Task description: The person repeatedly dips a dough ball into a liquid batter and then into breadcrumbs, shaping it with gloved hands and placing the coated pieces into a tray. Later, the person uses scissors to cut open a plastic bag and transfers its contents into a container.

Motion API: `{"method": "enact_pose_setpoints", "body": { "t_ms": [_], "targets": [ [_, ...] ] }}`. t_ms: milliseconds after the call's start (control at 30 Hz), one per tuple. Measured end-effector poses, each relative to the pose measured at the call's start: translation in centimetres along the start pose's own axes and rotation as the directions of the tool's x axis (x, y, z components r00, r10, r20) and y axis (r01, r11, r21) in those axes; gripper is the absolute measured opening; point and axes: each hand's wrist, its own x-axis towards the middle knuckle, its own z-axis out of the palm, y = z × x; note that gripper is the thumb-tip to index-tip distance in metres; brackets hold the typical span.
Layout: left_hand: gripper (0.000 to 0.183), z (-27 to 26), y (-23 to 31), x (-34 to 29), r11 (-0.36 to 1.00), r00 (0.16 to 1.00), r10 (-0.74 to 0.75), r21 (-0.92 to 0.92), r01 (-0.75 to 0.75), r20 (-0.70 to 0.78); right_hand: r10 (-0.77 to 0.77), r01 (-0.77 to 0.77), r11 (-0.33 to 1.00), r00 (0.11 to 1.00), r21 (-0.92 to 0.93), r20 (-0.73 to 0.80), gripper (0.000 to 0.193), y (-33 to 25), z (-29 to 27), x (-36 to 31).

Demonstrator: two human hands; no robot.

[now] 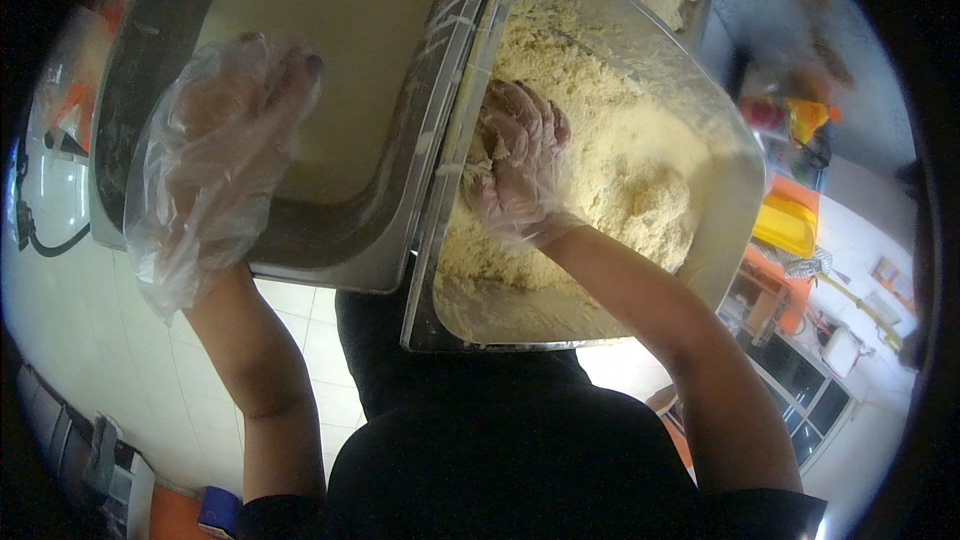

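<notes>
powder (612,165), pale yellow, clumpy, uneven, in a metal pan (735,190)

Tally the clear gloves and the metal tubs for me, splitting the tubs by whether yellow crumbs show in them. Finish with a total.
Clear gloves: 2 (left glove, right glove)
Tubs with yellow crumbs: 2 (right tub, top tub, the latter cut off by the picture's edge)
Other tubs: 1 (left tub)
Total: 5
</notes>
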Motion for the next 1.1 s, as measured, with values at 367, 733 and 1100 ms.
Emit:
{"method": "enact_pose_setpoints", "body": {
  "t_ms": [367, 733, 1100],
  "targets": [
    [0.032, -0.8, 0.0, 0.1, 0.884, 0.962, 0.269, 0.405, -0.232, -0.037, 0.180, -0.214, 0.927, 0.974, -0.307, -0.137, 0.069, 2.3, -1.2, 1.5],
    [0.034, 0.2, -1.4, 0.5, 0.965, 0.994, 0.012, 0.261, 0.015, -0.105, 0.210, -0.135, 0.949, 0.945, -0.287, 0.250, 0.072, 4.1, -1.9, 1.4],
    [0.042, -0.4, -0.3, 1.7, 0.961, 0.996, -0.025, 0.273, 0.046, -0.081, 0.309, 0.090, 0.571, 0.898, -0.816, 0.315, 0.054, 4.1, -4.1, 3.7]
  ]
}}
